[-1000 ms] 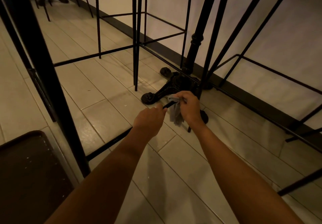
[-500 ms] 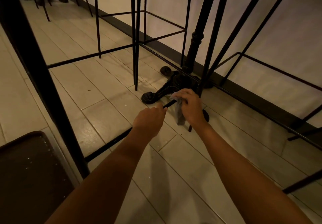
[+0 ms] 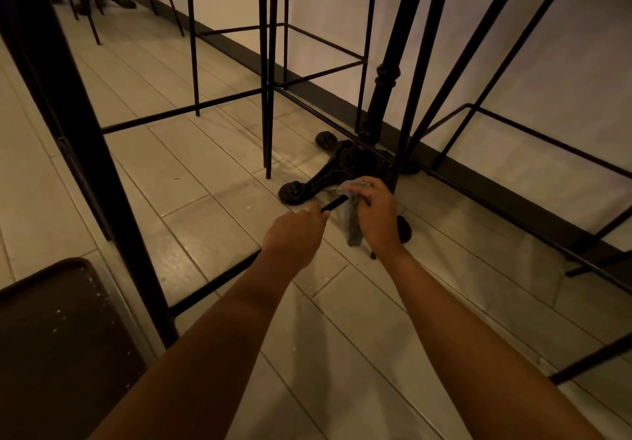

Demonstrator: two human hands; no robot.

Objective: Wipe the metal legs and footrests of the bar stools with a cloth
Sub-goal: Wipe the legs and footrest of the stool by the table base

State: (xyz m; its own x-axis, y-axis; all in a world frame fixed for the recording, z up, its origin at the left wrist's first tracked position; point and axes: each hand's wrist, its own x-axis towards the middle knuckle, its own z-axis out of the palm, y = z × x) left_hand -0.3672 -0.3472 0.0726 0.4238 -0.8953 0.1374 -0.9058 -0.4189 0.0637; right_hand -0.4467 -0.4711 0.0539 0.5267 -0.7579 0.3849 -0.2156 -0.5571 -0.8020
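A black metal footrest bar [image 3: 219, 282] of the near stool runs low over the floor from lower left toward the middle. My left hand [image 3: 294, 234] grips this bar. Just beyond it my right hand [image 3: 374, 214] holds a grey cloth [image 3: 352, 220] wrapped over the bar's far end, with the cloth's tail hanging down. The stool's thick front leg [image 3: 85, 152] rises at the left, and its thin far leg [image 3: 400, 152] stands right behind my right hand.
An ornate cast-iron table base [image 3: 328, 173] sits on the tiled floor behind my hands. Other stools' thin legs [image 3: 268, 97] and footrests [image 3: 533, 132] stand along the wall. A dark brown seat [image 3: 58, 347] fills the lower left corner.
My right hand has shifted slightly along the bar with the cloth, which now hangs narrower. My left hand keeps its grip in the same place.
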